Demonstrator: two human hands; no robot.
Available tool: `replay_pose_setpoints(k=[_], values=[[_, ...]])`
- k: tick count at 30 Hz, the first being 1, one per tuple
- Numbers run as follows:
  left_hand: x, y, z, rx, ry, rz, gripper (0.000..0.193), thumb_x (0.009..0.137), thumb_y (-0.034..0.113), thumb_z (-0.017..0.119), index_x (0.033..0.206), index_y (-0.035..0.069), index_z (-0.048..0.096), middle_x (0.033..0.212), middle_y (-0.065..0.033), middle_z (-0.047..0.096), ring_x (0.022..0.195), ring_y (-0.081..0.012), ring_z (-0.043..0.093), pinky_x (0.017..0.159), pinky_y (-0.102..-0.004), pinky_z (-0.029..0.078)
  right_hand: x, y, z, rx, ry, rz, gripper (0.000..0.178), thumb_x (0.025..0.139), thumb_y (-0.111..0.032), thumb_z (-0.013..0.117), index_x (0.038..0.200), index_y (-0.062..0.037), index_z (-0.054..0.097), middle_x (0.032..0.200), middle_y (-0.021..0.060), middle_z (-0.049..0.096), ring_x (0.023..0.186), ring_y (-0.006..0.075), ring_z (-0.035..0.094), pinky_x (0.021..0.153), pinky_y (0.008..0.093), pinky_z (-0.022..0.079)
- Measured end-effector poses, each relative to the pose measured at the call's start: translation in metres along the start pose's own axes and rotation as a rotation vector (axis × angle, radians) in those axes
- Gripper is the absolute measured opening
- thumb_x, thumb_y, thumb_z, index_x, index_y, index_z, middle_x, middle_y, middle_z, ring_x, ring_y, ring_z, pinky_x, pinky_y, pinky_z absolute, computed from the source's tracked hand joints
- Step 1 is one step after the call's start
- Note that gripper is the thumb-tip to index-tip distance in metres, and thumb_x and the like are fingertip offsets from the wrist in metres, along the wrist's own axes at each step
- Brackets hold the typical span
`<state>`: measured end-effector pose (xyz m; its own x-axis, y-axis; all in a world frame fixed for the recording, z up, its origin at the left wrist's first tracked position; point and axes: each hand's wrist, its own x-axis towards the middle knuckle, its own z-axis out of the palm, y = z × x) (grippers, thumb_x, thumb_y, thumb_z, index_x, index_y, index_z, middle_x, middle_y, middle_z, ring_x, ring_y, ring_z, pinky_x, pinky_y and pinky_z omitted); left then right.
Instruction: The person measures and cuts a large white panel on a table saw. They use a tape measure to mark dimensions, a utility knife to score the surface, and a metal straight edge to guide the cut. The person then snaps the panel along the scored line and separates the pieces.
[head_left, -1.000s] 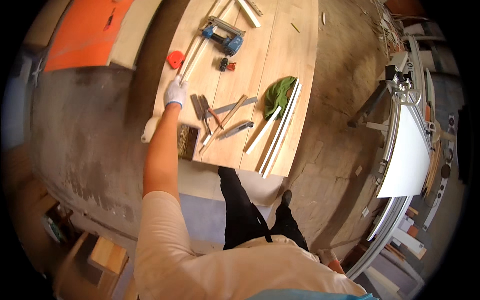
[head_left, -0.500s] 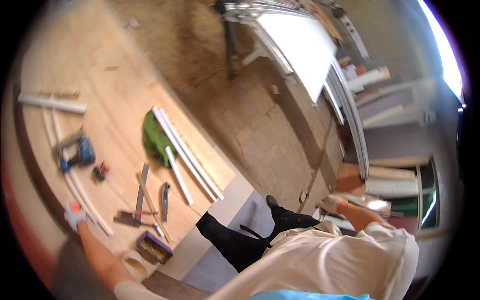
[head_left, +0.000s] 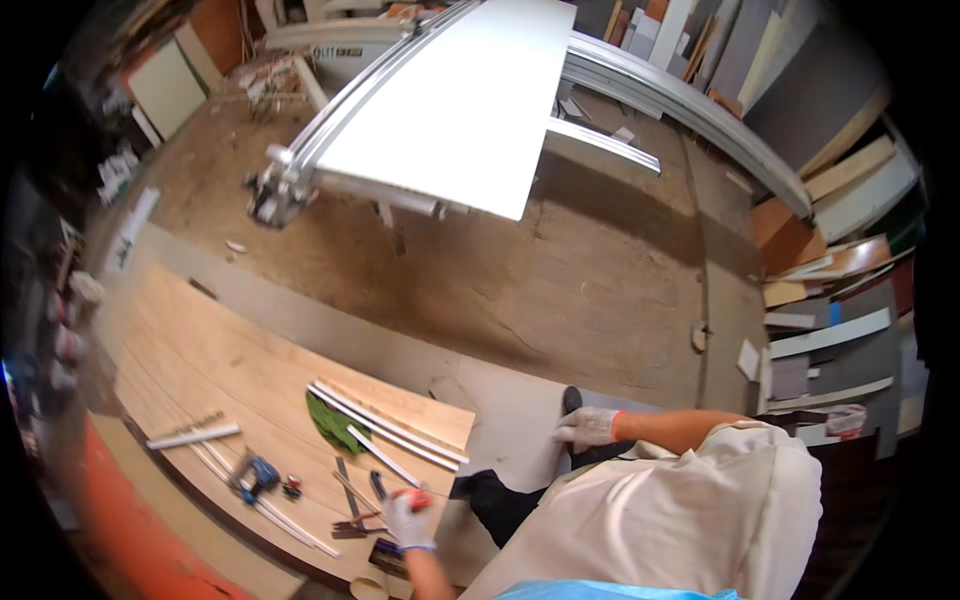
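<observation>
My left hand (head_left: pixel 405 526), in a pale work glove, is closed around a small orange-red object (head_left: pixel 414 498) whose kind I cannot make out. It is over the near right part of the wooden board (head_left: pixel 250 350). Close by lie a utility knife (head_left: pixel 377 484), a pair of pincers (head_left: pixel 350 530), a thin wooden stick (head_left: pixel 355 492) and a dark box (head_left: pixel 388 556). My right hand (head_left: pixel 590 427), gloved too, hangs in front of my body beside my dark trouser leg. Its fingers are loosely bent, and nothing shows in them.
White strips (head_left: pixel 390 425) and a green cloth (head_left: pixel 335 422) lie on the board, with a blue power tool (head_left: pixel 258 478) farther left. A sliding table machine with a white panel (head_left: pixel 450 110) stands ahead. Offcuts (head_left: pixel 830 330) are piled at right.
The view has swung round. My left hand has gone from the board's left edge to its near right end, still with the orange-red object. My right hand has come forward from my side.
</observation>
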<state>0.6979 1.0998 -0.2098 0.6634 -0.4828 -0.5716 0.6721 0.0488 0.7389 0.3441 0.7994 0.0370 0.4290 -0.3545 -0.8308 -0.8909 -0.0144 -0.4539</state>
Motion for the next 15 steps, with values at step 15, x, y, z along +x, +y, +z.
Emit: replay_pose_setpoints(k=[15], values=[[-0.261,-0.035,0.718,1.181,-0.864,0.405,0.030,0.100,0.025,0.075,0.115,-0.001,0.068,0.119,-0.0155,0.069,0.107,-0.0220,0.068,0.095,-0.0362,0.055,-0.143,0.207,-0.335,1.101,-0.032,-0.384,0.043,0.109,-0.035,0.058,0.132,-0.0013,0.071,0.115,0.0112,0.076,0.095,0.0160,0.077,0.091,0.0299,0.065]])
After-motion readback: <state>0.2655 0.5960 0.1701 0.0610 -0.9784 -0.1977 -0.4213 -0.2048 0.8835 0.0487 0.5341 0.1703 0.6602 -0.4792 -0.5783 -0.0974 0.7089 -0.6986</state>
